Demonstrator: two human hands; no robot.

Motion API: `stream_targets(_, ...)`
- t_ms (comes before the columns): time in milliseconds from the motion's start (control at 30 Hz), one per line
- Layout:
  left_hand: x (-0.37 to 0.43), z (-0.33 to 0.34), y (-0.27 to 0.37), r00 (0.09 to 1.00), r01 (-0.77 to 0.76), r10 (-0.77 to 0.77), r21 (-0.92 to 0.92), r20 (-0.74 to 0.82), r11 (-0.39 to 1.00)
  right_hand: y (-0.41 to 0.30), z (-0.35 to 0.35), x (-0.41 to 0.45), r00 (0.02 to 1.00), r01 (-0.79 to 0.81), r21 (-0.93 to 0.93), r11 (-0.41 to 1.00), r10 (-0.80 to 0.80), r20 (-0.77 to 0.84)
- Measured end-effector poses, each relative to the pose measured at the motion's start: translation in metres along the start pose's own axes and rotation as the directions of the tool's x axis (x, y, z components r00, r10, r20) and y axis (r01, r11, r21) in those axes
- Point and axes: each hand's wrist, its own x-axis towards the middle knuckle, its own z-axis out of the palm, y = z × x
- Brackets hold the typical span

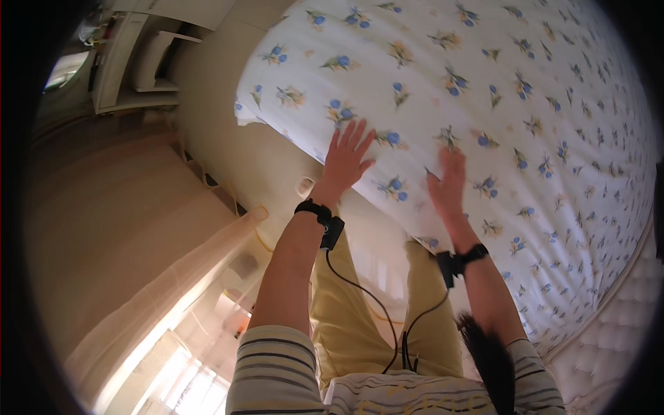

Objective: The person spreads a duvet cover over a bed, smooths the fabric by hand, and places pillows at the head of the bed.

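Observation:
A white bed sheet (415, 119) with blue and peach flowers covers a bed, lightly wrinkled toward the right. Near its edge my left hand (346, 158) lies palm down on the cloth, fingers spread, holding nothing. My right hand (448, 181) is over the sheet further right, somewhat blurred, its thumb apart from the fingers; no held object shows in it. Whether it presses on the cloth or hovers, I cannot tell. Both wrists carry black straps with small boxes and cables.
A tufted headboard (596, 337) borders the bed at the lower right. Sheer curtains (171, 290) hang at the left by a bright window (199, 386). A white cabinet (119, 62) stands at the upper left, beyond the floor (212, 114). Cables run down in front of my legs.

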Motion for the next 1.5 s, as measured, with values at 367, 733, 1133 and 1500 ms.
stream_targets(367, 0.045, -0.017, -0.301, 0.795, 0.484, -0.572, -0.358, -0.2, 0.798, -0.306, 0.112, 0.189, 0.794, -0.51, -0.207, 0.835, 0.549, 0.259)
stream_targets(733, 0.1, -0.001, -0.458, 0.715, 0.699, -0.389, -0.598, 0.581, 0.392, -0.349, 0.141, 0.233, 0.654, -0.637, -0.375, 0.673, 0.73, 0.198)
stream_targets(1133, 0.171, -0.037, -0.451, 0.855, 0.45, 0.035, -0.773, 0.518, 0.447, -0.35, 0.114, 0.27, 0.599, -0.675, -0.398, 0.622, 0.776, 0.198)
stream_targets(1500, 0.212, -0.052, -0.488, 0.521, 0.647, 0.217, -0.548, 0.825, 0.53, -0.311, 0.144, 0.278, 0.443, -0.806, -0.421, 0.417, 0.896, 0.038)
